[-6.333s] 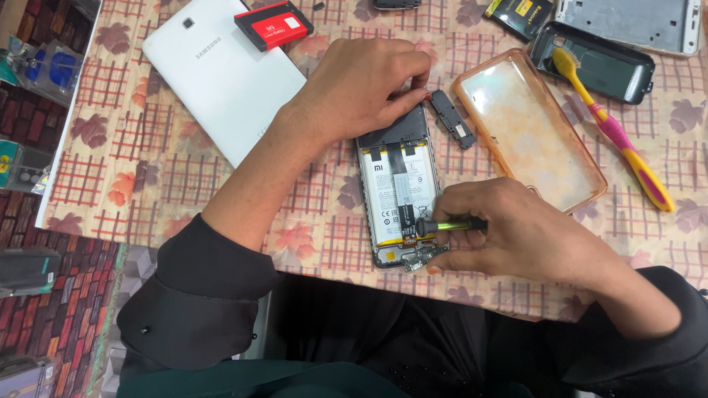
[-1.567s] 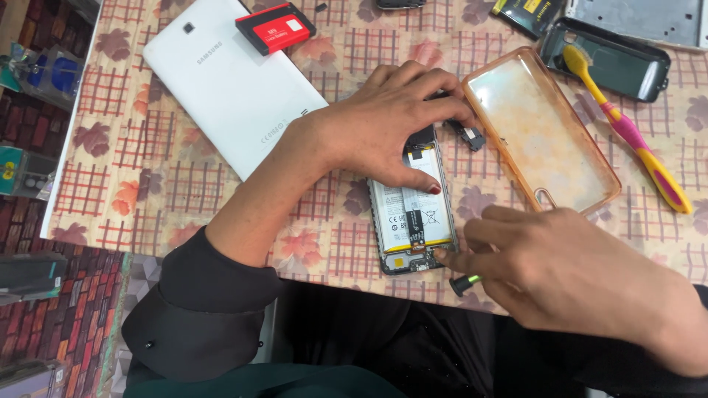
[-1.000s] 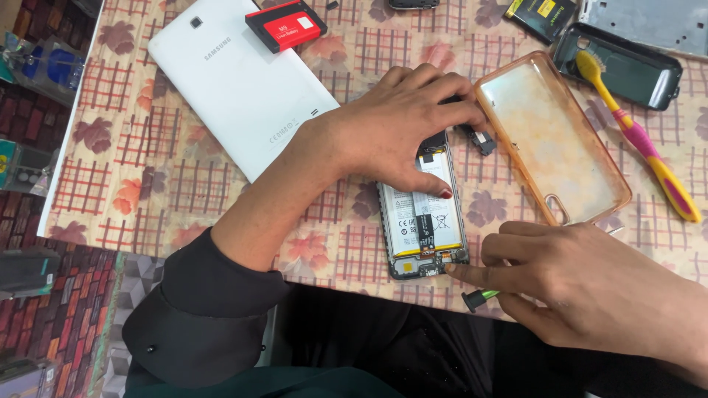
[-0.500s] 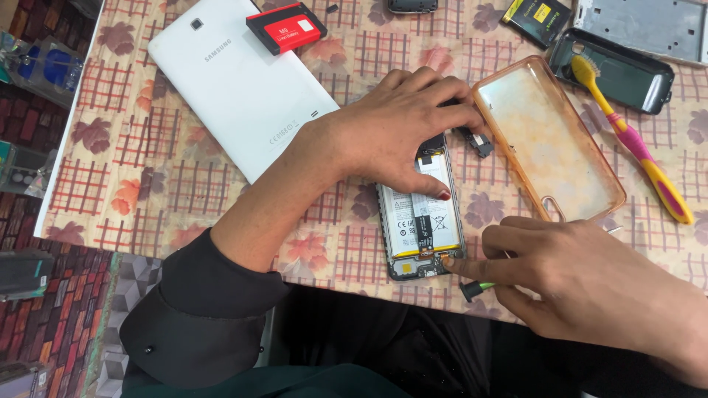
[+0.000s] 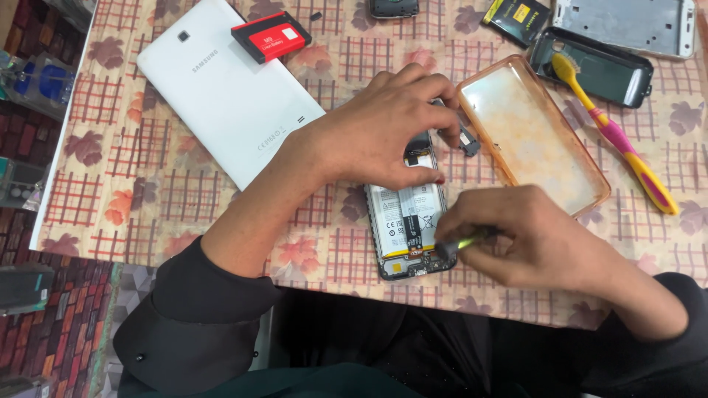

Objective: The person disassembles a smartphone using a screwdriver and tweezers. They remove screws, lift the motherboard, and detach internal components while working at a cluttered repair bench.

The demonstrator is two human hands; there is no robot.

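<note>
I see the left hand pressing the opened phone flat, fingers spread — right hand pinching a green-tipped tool.

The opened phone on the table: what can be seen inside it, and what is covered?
Inside the opened phone a white battery fills the middle, with dark parts at the bottom edge. The left hand covers its upper part; the right hand, holding a yellow-green tool, hides the lower right corner.

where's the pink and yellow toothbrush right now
In the head view the pink and yellow toothbrush lies at the table's upper right, its bristle end resting in the dark phone cover, just right of the clear orange-rimmed phone case.
</note>
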